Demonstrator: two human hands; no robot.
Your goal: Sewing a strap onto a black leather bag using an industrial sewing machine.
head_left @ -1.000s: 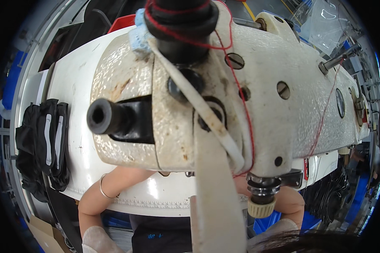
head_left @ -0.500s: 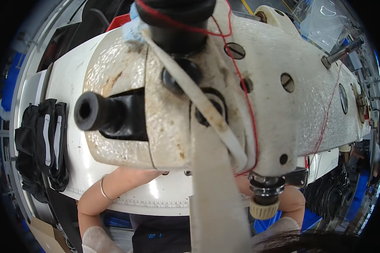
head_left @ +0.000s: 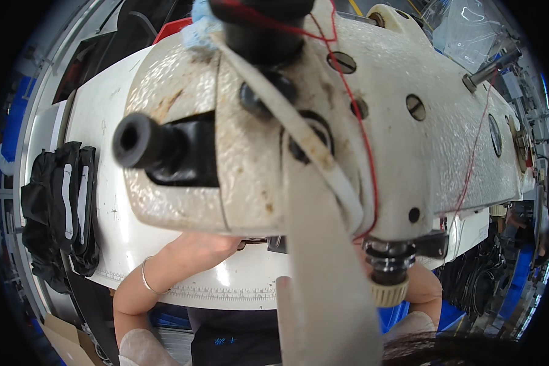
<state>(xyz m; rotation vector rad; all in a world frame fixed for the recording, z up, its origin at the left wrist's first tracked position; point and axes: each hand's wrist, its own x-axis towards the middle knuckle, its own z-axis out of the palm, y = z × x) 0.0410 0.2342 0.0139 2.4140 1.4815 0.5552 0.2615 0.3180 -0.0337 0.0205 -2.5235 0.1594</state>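
A white sewing machine head (head_left: pixel 250 183) fills the middle of the view and covers the work under it. My left hand (head_left: pixel 210 247) rests on the white table just below the head's lower edge, a thin bangle (head_left: pixel 145 276) on that wrist. Its fingers go out of sight under the machine, beside a small dark metal part (head_left: pixel 254 241). Of my right arm, the forearm (head_left: pixel 426 290) shows behind the tension knob (head_left: pixel 389 294); the right hand is hidden by the machine. What either hand holds cannot be seen. Red thread (head_left: pixel 365 143) runs down the machine's front.
Black fabric pieces with pale strips (head_left: pixel 67 201) lie at the table's left edge. A blurred beige bar (head_left: pixel 326 274) stands close in front. A printed ruler scale (head_left: pixel 219 293) follows the table's near edge. Dark pieces hang at right (head_left: pixel 476 274); a cardboard box (head_left: pixel 67 341) sits lower left.
The machine head sits slightly higher and to the right in the picture. More of my left hand and a dark metal part now show below it.
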